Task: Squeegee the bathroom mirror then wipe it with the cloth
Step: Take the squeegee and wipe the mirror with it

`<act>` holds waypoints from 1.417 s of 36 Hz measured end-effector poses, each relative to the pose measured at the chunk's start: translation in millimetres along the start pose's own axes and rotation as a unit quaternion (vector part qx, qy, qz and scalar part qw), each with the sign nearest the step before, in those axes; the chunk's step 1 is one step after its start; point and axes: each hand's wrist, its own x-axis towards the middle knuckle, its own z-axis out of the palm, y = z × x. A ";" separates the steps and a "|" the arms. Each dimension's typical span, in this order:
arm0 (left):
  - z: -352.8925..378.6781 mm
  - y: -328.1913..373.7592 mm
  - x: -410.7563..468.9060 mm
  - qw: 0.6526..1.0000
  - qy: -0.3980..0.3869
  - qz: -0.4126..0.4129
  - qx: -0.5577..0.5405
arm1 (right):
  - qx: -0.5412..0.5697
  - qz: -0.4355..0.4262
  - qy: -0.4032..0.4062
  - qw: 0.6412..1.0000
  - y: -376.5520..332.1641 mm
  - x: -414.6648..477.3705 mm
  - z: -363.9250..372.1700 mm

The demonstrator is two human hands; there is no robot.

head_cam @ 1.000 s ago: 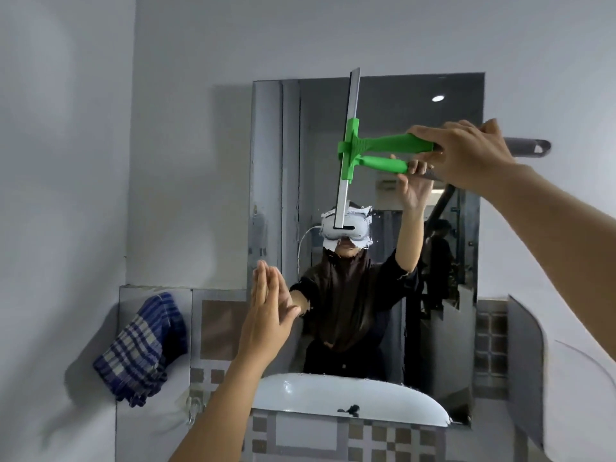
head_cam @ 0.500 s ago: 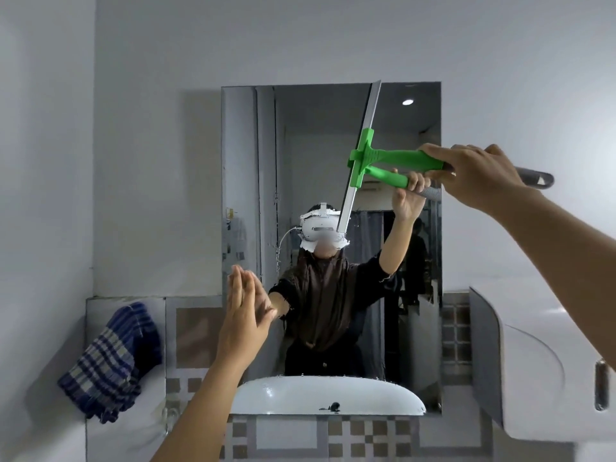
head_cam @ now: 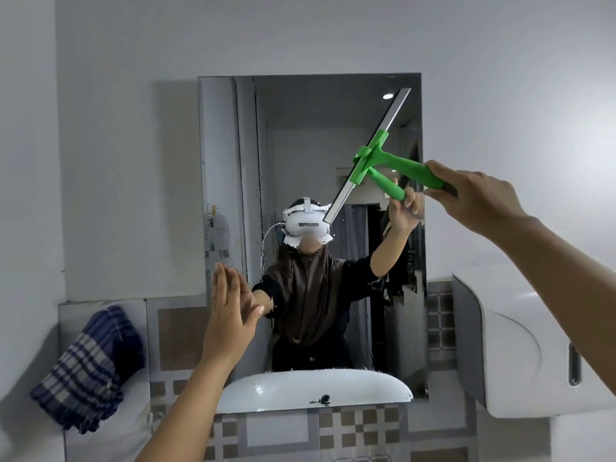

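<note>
The rectangular mirror [head_cam: 233, 181] hangs on the grey wall above the tiles. My right hand [head_cam: 476, 198] grips the green handle of the squeegee [head_cam: 396, 165]. Its long metal blade lies tilted against the glass in the upper right part, running from near the top right corner down toward the middle. My left hand [head_cam: 230, 311] is flat and empty, fingers together, raised in front of the mirror's lower left edge; whether it touches the glass is unclear. The blue checked cloth [head_cam: 90, 368] hangs on the wall at lower left, away from both hands.
A white dispenser box [head_cam: 520, 345] juts from the wall right of the mirror, under my right forearm. Patterned tiles [head_cam: 360, 431] run below the mirror. A white basin and a person wearing a headset show only as reflections in the glass.
The squeegee has moved right and down across the glass, and its blade has tipped from nearly upright to a clear slant. The left hand stays raised and flat.
</note>
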 end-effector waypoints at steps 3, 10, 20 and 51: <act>-0.2 0.0 0.2 1.000 -0.002 0.001 -0.004 | 0.013 0.003 -0.004 1.000 -6.7 -8.4 5.6; 0.6 -3.2 1.2 1.000 -0.006 0.000 -0.006 | 0.084 0.049 0.005 0.995 -26.9 -27.1 22.9; -2.5 -3.4 0.7 1.000 -0.011 0.005 0.004 | 0.149 0.183 0.036 0.971 -85.5 -43.4 58.6; -12.8 1.0 -1.9 0.998 -0.009 0.044 0.043 | 0.343 0.431 0.018 0.834 -269.8 -0.8 54.9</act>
